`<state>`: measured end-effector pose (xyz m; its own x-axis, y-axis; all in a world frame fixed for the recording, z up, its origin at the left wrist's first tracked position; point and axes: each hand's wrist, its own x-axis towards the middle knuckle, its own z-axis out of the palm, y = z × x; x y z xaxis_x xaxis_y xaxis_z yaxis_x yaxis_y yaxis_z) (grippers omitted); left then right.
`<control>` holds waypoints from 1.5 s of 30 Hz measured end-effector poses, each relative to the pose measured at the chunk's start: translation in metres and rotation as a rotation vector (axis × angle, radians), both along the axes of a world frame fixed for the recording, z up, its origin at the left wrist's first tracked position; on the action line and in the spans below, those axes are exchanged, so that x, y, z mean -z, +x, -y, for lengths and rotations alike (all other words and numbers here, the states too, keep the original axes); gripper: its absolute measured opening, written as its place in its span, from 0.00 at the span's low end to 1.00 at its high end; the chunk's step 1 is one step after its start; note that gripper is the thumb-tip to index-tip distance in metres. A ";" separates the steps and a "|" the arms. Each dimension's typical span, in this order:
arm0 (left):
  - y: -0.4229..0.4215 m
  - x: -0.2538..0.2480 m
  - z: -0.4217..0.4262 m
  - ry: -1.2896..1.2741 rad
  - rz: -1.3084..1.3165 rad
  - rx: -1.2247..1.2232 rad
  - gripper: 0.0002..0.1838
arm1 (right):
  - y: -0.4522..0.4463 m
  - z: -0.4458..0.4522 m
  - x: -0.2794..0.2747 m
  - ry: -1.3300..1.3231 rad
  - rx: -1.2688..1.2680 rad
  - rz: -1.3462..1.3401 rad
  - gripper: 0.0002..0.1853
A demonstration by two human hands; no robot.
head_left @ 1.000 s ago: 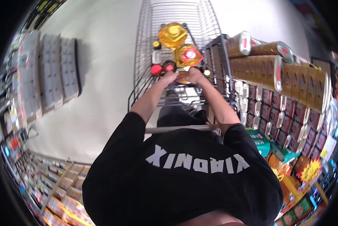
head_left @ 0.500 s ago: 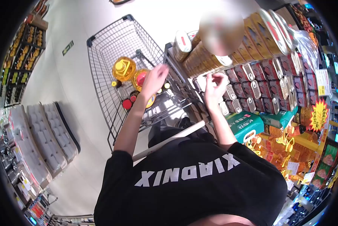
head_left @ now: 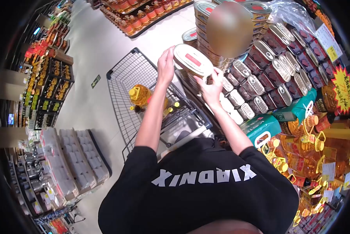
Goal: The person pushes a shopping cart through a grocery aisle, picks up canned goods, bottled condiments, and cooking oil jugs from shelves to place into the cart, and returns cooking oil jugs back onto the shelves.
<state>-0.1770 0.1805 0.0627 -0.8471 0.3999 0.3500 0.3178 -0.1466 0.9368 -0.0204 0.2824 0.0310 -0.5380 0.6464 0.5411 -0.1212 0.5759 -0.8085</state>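
Observation:
Both hands are on a large oval tin with a pale lid and a red label (head_left: 193,59). My left hand (head_left: 166,66) is against its left end, and my right hand (head_left: 212,86) grips its lower right end. The tin tilts slightly, at the near side of the stacked oval tins (head_left: 202,15). Below and to the left is a wire shopping cart (head_left: 120,93), which holds a bottle of yellow oil (head_left: 140,94) and several smaller bottles with yellow caps (head_left: 176,104).
Small dark red tins (head_left: 265,82) are stacked at the right, beside green packages (head_left: 261,126) and large oil bottles (head_left: 300,144). Wrapped grey packs (head_left: 71,160) stand at the left. Bottle shelves (head_left: 52,85) line the far left.
My hands have gone from inside the cart to the stacked tins on the right and taken hold of one oval tin. The view has turned toward the right-hand display.

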 end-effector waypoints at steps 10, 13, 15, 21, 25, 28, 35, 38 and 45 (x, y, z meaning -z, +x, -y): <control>0.204 -0.119 0.091 0.355 0.091 -0.093 0.27 | 0.105 0.056 -0.119 -0.742 -0.703 -0.151 0.32; 0.211 -0.126 0.098 0.321 0.048 -0.009 0.28 | 0.115 0.055 -0.121 -0.741 -0.735 -0.190 0.33; 0.211 -0.125 0.097 0.285 0.000 0.000 0.29 | 0.121 0.055 -0.124 -0.757 -0.712 -0.205 0.33; 0.229 -0.131 0.084 0.302 0.014 0.117 0.40 | 0.137 0.045 -0.127 -0.733 -0.632 -0.227 0.33; 0.231 -0.121 0.082 0.370 0.067 0.164 0.33 | 0.140 0.049 -0.130 -0.531 -0.498 -0.289 0.34; 0.222 -0.115 0.072 0.724 0.572 0.273 0.30 | 0.143 0.057 -0.131 -0.004 -0.281 -0.383 0.35; 0.219 -0.070 0.056 1.311 1.523 0.977 0.31 | 0.144 0.082 -0.139 0.245 -0.373 -0.287 0.28; 0.211 -0.053 0.070 1.062 1.094 0.774 0.27 | 0.136 0.062 -0.120 0.026 -0.508 -0.219 0.30; 0.203 -0.020 0.091 0.250 0.820 0.191 0.29 | 0.126 0.013 -0.030 -1.013 -0.664 0.342 0.30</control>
<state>0.0257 0.0897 0.0827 -0.7962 0.5539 -0.2433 -0.4927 -0.3602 0.7921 0.1057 0.2698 0.0607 -0.9324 0.2412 -0.2691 0.1528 -0.4116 -0.8985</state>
